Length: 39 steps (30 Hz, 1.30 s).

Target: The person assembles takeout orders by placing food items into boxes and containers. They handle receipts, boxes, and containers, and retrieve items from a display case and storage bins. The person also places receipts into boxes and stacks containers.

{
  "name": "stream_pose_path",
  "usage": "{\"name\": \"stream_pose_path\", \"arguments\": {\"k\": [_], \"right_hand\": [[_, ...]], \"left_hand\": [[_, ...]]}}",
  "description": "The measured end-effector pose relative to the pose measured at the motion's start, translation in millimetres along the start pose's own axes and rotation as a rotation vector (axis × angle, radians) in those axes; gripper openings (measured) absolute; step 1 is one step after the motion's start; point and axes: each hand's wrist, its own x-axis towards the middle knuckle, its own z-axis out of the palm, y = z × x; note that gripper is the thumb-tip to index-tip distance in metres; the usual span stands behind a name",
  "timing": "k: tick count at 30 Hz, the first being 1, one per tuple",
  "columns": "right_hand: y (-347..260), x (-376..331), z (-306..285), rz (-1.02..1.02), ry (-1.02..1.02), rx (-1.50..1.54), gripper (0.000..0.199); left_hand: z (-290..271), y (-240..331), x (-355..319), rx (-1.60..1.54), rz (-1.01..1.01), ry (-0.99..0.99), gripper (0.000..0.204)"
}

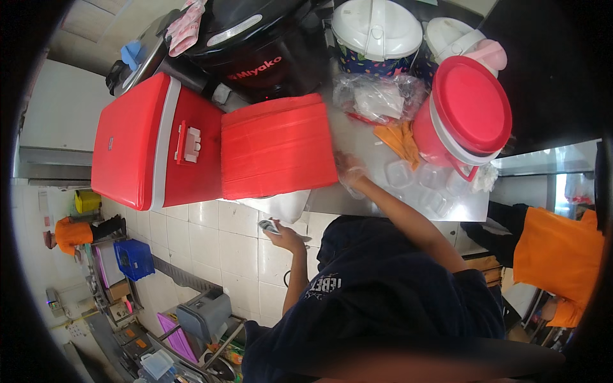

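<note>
My left hand (285, 239) is closed around a small, flat grey-and-white thing (268, 226), too small to name, held low in front of the counter's edge. My right hand (351, 171), blurred and apparently in a clear plastic glove, reaches over the metal counter (377, 203) beside a red-wrapped box (278, 147). Its fingers do not show well enough to tell whether they touch the box. Under the near side of that box, a white sheet or bag (287, 205) sticks out over the counter's edge.
A red cooler box (137, 140) stands left; a large black cooker (255, 57) is behind. Right are a red-lidded jug (472, 105), an orange cloth (399, 142), clear plastic containers (434, 201) and a white-lidded tub (377, 29). People in orange stand far left and at right.
</note>
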Motion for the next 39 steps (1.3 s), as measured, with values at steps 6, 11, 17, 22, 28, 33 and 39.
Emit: {"name": "stream_pose_path", "arguments": {"k": [6,11,17,22,28,33,39], "right_hand": [[6,18,23,-0.001,-0.176,-0.051,0.042],[13,10,16,-0.022,-0.155,-0.125,0.042],[4,-25,-24,0.015,-0.044,-0.001,0.042],[-5,-41,-52,0.29,0.029,-0.231,0.039],[-15,-11,-52,0.055,0.16,-0.461,0.028],[-28,-11,-37,0.162,-0.044,0.256,0.021],[-36,-27,-75,-0.144,0.05,-0.388,0.037]], "left_hand": [[17,23,-33,0.131,-0.079,-0.731,0.025],[42,36,-45,-0.011,-0.099,-0.951,0.049],[67,42,-64,-0.087,0.045,-1.143,0.056],[99,36,-70,0.068,0.208,-1.198,0.054],[88,36,-61,0.062,0.39,-0.592,0.053],[92,43,-60,-0.204,-0.352,-1.001,0.052],[105,44,-64,-0.16,-0.342,-1.094,0.048]]}}
